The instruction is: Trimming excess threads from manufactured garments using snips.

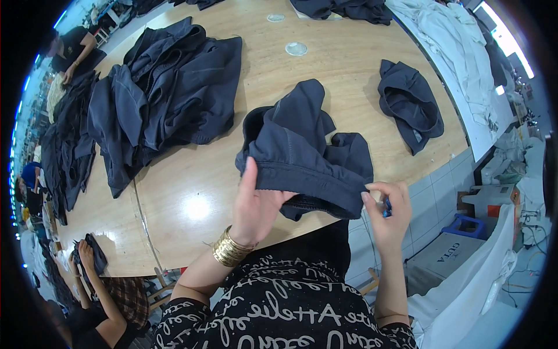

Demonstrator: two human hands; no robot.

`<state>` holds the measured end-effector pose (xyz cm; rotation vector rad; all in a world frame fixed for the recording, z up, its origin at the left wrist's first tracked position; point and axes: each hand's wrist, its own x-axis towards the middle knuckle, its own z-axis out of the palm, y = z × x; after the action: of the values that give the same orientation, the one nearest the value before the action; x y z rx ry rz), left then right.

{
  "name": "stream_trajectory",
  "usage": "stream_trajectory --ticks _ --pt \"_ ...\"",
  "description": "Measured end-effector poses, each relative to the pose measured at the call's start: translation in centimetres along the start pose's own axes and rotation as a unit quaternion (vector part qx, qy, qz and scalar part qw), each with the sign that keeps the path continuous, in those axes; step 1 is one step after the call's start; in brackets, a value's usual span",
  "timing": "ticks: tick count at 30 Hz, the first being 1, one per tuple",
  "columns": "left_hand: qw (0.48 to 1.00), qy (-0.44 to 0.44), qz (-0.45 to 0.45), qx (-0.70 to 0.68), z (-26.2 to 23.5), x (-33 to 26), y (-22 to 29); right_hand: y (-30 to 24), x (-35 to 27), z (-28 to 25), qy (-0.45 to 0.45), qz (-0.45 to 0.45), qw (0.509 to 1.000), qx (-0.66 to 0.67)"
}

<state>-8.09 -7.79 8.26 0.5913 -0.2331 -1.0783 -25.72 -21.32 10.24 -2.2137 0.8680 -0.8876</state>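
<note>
A dark grey pair of shorts [314,157] with a gathered elastic waistband lies partly on the wooden table, its waist opening turned toward me. My left hand [258,209] grips the waistband's left part, thumb on the outside and fingers inside the opening. At the band's right end, my right hand [388,214] pinches the edge between thumb and forefinger. A small blue object [387,207] sits within the curled fingers of that hand; its kind is mostly hidden. The band is stretched between the two hands, near the table's front edge.
A big heap of dark garments [168,87] covers the table's left side. One crumpled dark garment [410,102] lies at the right. White cloth [447,64] hangs beyond the right edge. A blue stool [465,225] stands lower right. A co-worker's hands [84,256] handle dark cloth at lower left.
</note>
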Motion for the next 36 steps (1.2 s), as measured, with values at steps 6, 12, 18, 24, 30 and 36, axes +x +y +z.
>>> stream_trajectory --ticks 6,12,18,24,30,36 --pt "0.993 0.011 -0.103 0.062 1.0 -0.5 -1.4 -2.8 1.2 4.5 -0.043 -0.186 0.981 0.031" --pt "0.893 -0.12 -0.26 0.347 1.3 -0.9 3.7 -1.1 3.5 2.6 -0.134 0.034 0.98 0.141" --pt "0.693 -0.01 0.258 0.673 0.5 0.9 -0.8 -3.5 3.7 3.5 -0.113 -0.024 0.988 0.102" --pt "0.878 0.009 -0.01 0.478 -4.3 2.9 4.1 -3.0 6.7 -2.0 -0.031 0.196 0.945 0.259" --pt "0.924 -0.013 -0.065 0.376 -4.7 2.5 7.3 -2.1 6.0 -1.6 0.028 0.263 0.908 0.324" --pt "0.953 -0.015 -0.06 0.295 -4.4 2.3 7.6 -1.4 5.5 -1.9 0.038 0.27 0.901 0.337"
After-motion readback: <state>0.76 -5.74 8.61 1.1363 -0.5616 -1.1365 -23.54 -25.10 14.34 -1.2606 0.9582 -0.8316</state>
